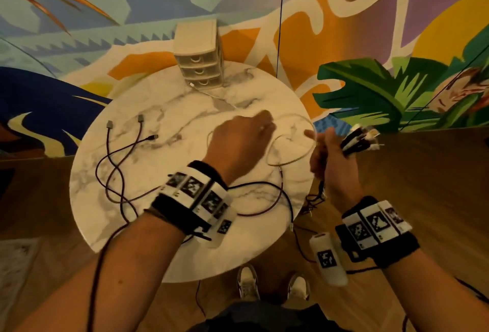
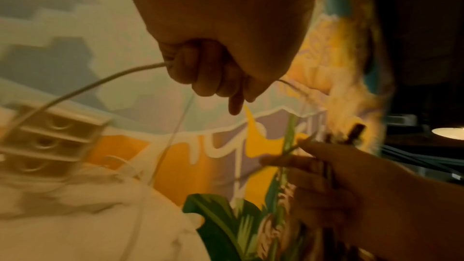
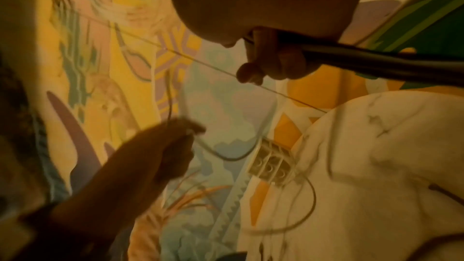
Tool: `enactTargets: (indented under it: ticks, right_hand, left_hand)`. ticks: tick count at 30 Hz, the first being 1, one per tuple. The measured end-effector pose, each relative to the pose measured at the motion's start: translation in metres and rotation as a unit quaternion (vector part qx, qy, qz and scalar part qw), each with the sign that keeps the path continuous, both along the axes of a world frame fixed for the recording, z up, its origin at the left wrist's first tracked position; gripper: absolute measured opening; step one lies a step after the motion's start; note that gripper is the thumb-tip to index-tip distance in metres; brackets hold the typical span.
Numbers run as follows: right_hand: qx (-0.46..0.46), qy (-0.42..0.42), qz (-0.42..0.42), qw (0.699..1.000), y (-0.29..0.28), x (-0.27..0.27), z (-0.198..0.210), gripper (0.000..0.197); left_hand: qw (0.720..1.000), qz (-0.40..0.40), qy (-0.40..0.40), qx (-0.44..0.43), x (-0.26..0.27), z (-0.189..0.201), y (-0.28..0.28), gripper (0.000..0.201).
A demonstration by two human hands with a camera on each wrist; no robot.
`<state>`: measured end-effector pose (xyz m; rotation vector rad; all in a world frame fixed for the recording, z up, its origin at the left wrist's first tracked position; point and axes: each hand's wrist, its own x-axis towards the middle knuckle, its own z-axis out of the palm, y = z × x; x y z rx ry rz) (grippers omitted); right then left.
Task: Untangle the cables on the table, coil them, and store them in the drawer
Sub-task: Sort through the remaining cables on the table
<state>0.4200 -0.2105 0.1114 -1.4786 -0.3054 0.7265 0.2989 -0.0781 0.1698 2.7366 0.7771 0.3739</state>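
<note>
Here we find a thin white cable [image 1: 291,144] looped above the round marble-patterned table [image 1: 185,226], our left hand [image 1: 238,141] curled round it, our right hand [image 1: 328,157] pinching its loop along with a dark cable [image 3: 376,59]. One three-drawer plastic unit [image 1: 198,59] stands at the far rim; dark purple cables [image 1: 119,173] sprawl left. A painted mural [image 1: 370,40] fills the wall.

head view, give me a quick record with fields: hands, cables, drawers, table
left hand: left hand grips the white cable, fingers curled round it
right hand: right hand holds loops of the same white cable plus a dark cable
white cable: partly coiled between the hands, far end lying by the drawer unit
dark cables: dark cables loose and crossed on the table
drawers: all three shut
</note>
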Motion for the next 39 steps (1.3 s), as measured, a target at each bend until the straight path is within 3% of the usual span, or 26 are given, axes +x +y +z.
enactTargets:
  ticks: [2,5,8,12,15,18,20,24,26,29,33,36,39]
  right_hand:
    - [0.014,0.015,0.028,0.999,-0.004,-0.009,-0.004,0.052]
    - [0.006,0.005,-0.041,0.999,-0.009,-0.01,-0.004,0.068]
    - [0.034,-0.031,-0.034,0.998,-0.022,-0.002,0.008,0.059]
    - [-0.023,-0.054,0.055,0.997,-0.032,0.01,0.004,0.04]
    - [-0.04,-0.035,0.021,0.998,-0.036,0.024,-0.004,0.041]
    - [-0.074,-0.035,-0.051,0.995,-0.051,0.045,-0.009,0.041]
    - [-0.087,-0.051,-0.076,0.992,-0.064,0.059,-0.014,0.042]
    - [-0.1,-0.063,-0.134,0.984,-0.084,0.08,-0.018,0.043]
    - [-0.111,-0.07,-0.153,0.979,-0.09,0.087,-0.018,0.043]
    - [-0.127,-0.074,-0.162,0.976,-0.101,0.098,-0.022,0.041]
    - [-0.15,-0.064,-0.168,0.972,-0.117,0.108,-0.025,0.041]
    - [-0.156,-0.059,-0.182,0.969,-0.134,0.116,-0.027,0.041]
    - [-0.157,-0.053,-0.2,0.966,-0.153,0.126,-0.031,0.04]
  left_hand:
    - [0.996,-0.044,0.059,0.052,0.018,-0.003,-0.024,0.025]
    - [0.983,-0.083,0.114,0.118,0.032,-0.011,-0.038,0.029]
    - [0.968,-0.083,0.181,0.151,0.034,-0.019,-0.04,0.026]
    - [0.967,-0.091,0.212,0.11,0.039,-0.031,-0.039,0.025]
    - [0.972,-0.094,0.194,0.088,0.031,-0.051,-0.015,0.024]
    - [0.979,-0.027,0.175,0.098,0.008,-0.078,0.037,0.026]
    - [0.972,0.04,0.208,0.099,-0.012,-0.09,0.065,0.028]
    - [0.952,0.155,0.264,-0.017,-0.028,-0.103,0.089,0.031]
    - [0.951,0.191,0.208,-0.129,-0.017,-0.103,0.087,0.03]
    - [0.915,0.207,0.008,-0.345,0.029,-0.083,0.069,0.023]
    - [0.919,0.065,-0.138,-0.363,0.099,-0.022,0.024,0.03]
    - [0.885,-0.032,-0.217,-0.41,0.141,0.016,-0.015,0.032]
    - [0.855,-0.08,-0.253,-0.446,0.168,0.031,-0.041,0.034]
